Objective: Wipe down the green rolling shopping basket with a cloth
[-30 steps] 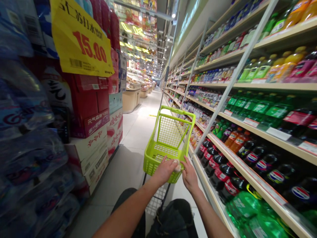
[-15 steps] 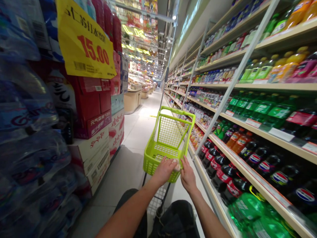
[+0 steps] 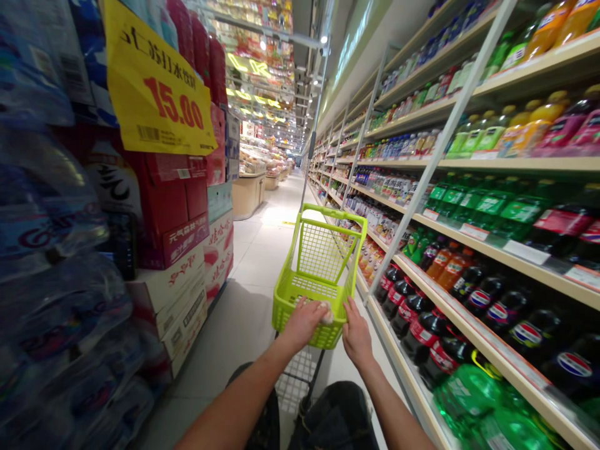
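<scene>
A lime-green shopping cart [image 3: 287, 299] with a mesh basket stands in the aisle, close in front of my knees. My left hand [image 3: 304, 320] is at the basket's near rim, its fingers closed over a pale crumpled cloth [image 3: 327, 312] that is pressed to the rim. At the basket's near right corner, my right hand [image 3: 356, 330] grips the edge, with its thumb and fingertips on the green plastic. Nothing but the basket shows in that hand. The undersides of both hands are hidden.
Shelves of drink bottles [image 3: 499, 209] line the right side, close to my right arm. On the left are stacked cartons [image 3: 180, 294], wrapped water bottles [image 3: 51, 250] and a yellow price sign [image 3: 162, 94]. The tiled floor [image 3: 250, 262] runs ahead past display counters [image 3: 247, 195].
My left hand has slid a little to the left along the basket rim, taking the cloth with it. The right hand keeps its grip at the corner.
</scene>
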Demonstrator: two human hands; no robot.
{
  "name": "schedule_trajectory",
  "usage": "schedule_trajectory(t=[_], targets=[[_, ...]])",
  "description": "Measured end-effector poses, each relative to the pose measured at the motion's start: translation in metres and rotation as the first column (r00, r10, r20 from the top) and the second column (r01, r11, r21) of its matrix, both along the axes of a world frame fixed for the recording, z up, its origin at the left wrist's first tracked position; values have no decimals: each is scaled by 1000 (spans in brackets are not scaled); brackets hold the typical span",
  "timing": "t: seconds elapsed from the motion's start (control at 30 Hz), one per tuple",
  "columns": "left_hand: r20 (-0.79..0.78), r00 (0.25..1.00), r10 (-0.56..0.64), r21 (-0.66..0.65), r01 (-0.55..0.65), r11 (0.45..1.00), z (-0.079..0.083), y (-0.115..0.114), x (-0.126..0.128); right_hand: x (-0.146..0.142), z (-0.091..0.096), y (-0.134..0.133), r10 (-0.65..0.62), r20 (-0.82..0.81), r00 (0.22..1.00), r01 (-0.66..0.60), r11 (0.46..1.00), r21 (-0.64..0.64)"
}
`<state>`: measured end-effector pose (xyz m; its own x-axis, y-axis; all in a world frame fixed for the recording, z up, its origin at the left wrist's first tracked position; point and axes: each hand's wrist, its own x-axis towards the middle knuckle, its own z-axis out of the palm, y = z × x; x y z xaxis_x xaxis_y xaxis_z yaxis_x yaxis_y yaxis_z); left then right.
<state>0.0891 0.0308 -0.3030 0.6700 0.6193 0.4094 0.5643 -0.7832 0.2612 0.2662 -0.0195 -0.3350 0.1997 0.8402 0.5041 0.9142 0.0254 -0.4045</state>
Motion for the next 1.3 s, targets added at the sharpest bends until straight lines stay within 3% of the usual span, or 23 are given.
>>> schedule_trajectory(t=[0.13, 0.2, 0.27, 0.37, 0.47, 0.63, 0.7, 0.83, 1.1, 1.2, 1.3], targets=[[29, 975, 222, -26, -221, 975, 7, 16, -46, 3, -1, 2, 17, -47, 999, -15, 999, 39], [25, 960, 280, -20, -280, 960, 7, 17, -50, 2, -4, 5, 24, -79, 997, -18, 997, 70], [-7, 971, 239, -7, -239, 971, 6, 11, -34, 1, -7, 6, 27, -96, 995, -18, 996, 89], [-69, 995, 65, 37, -63, 997, 4, -1, 0, 5, -7, 5, 32, -91, 995, -25, 996, 83], [-98, 995, -6, 59, 12, 998, 6, -3, 2, 11, -6, 2, 38, -73, 997, -33, 997, 73], [-91, 938, 334, 37, -332, 943, 9, 15, -46, 13, -10, 4, 29, -99, 995, -18, 994, 105], [-105, 922, 372, 21, -372, 928, 7, 16, -52, 11, -12, 7, 18, -119, 993, -4, 993, 118], [-42, 914, 403, 22, -403, 915, -4, 8, -39, 11, -14, 8, 20, -133, 991, -3, 993, 121], [150, 946, 288, 110, -306, 946, -32, 15, -40, 15, -11, 2, 17, -127, 992, 0, 991, 134], [168, 949, 268, 73, -283, 956, -29, 13, -29, 12, -11, 3, 10, -122, 992, 6, 991, 131], [140, 983, 122, 38, -129, 991, -21, 0, -3, 11, -9, 4, -3, -111, 994, 17, 992, 123]])
